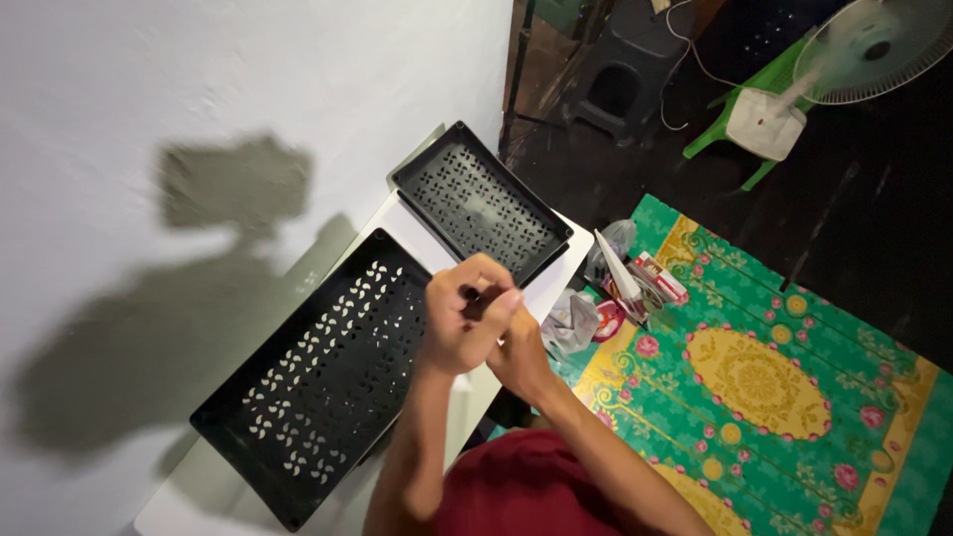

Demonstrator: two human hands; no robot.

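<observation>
A: Small dark part (475, 295), pinched between both hands, right above the near end of the large black perforated panel (320, 375). Too small to say what it is.

B: Hands?

A: Left hand (459, 316) and right hand (518, 349) pressed together, fingers closed on the part, left on top.

B: Panel axis?

A: Long axis runs diagonally, from the lower left up toward the hands. Left hand is nearer to it. Second, smaller perforated panel (481, 201) lies beyond the hands, on the far end of the white table (558, 260).

B: Rest?

A: Green patterned mat (784, 397) on the floor to the right, with litter (615, 293) at its edge.
</observation>
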